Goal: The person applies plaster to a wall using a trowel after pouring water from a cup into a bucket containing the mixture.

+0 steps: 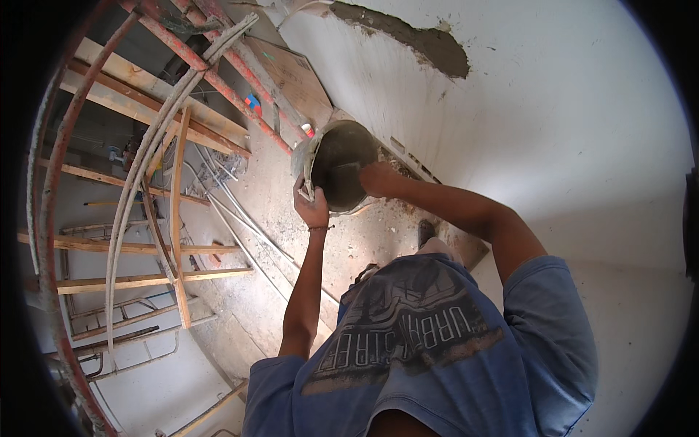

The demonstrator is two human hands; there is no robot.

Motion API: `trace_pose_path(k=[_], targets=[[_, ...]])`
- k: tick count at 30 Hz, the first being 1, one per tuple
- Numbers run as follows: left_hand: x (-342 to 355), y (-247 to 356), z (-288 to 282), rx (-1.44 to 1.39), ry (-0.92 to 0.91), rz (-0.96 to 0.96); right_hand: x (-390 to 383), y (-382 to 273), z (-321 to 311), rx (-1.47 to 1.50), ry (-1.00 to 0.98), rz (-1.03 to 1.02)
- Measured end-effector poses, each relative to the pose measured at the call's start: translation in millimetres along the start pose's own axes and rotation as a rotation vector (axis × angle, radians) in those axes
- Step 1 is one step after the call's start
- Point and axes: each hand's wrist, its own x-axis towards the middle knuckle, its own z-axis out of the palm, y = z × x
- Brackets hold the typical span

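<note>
A round, mortar-smeared bucket (298,159) is tilted so that its mouth faces me, with dark grey mortar residue on its inner wall. My left hand (313,208) is closed around the near left part of the rim, by a pale strip that looks like the handle. Inside the mouth, at the right, my right hand (378,180) is closed. Beside its knuckles shows a flat grey blade (346,172), which looks like a trowel's; its grip is hidden in my fist.
Red scaffold tubes (175,40) and wooden planks (178,218) crowd the left. Long pale pipes (240,222) lie across the dusty floor (357,237). A white wall (568,131) rises at right, with a wet grey mortar patch (408,36). A board (291,76) leans beyond the bucket.
</note>
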Motion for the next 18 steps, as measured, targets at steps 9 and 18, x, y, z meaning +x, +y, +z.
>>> trace_pose_path(k=[9, 18], targets=[[-12.1, 22.8, 18.7, 0.164, 0.019, 0.086, -5.7, 3.3, -28.0, 0.061, -0.033, 0.137], [-0.7, 52.8, 35.8, 0.116, -0.162, 0.206, -16.6, 9.6, -7.0, 0.178, -0.317, 0.077]])
